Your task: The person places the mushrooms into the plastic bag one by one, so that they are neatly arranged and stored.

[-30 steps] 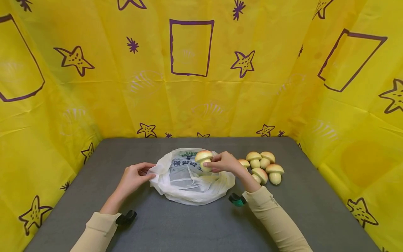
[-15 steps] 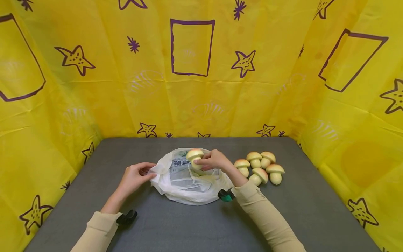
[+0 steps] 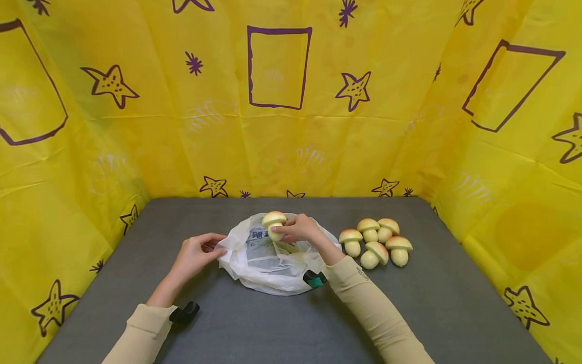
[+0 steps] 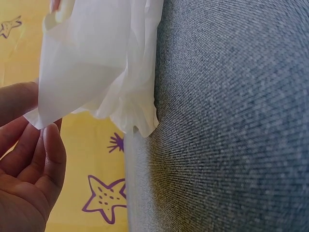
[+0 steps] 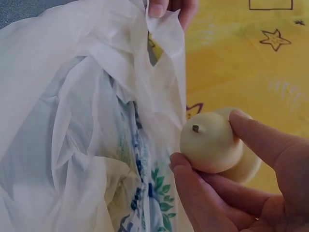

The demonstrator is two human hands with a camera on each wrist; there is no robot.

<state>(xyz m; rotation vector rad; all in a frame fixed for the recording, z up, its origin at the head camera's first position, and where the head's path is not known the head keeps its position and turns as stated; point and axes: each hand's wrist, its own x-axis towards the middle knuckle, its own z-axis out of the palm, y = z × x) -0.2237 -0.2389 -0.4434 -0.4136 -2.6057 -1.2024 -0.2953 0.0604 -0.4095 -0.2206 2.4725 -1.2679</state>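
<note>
A white plastic bag (image 3: 273, 280) with printed lettering lies with its mouth spread in the middle of the table. My left hand (image 3: 196, 255) pinches its left rim between thumb and fingers; the left wrist view shows the bag's edge (image 4: 87, 63) between them. Over the bag's far side, my right hand (image 3: 301, 228) holds a toy mushroom (image 3: 274, 222) upright by its stem, its cap pale yellow with an orange top. In the right wrist view the mushroom's stem end (image 5: 212, 142) faces the camera, with thumb and fingers on either side of it.
Several more mushrooms (image 3: 376, 255) stand or lie in a group right of the bag. The grey table (image 3: 254, 328) is walled on the back and sides by a yellow curtain (image 3: 291, 151) with purple drawings. Black straps (image 3: 184, 313) sit at both wrists.
My right hand has carried the mushroom leftward over the bag's mouth, uncovering the leftmost mushroom of the group. My left hand has kept its place on the rim.
</note>
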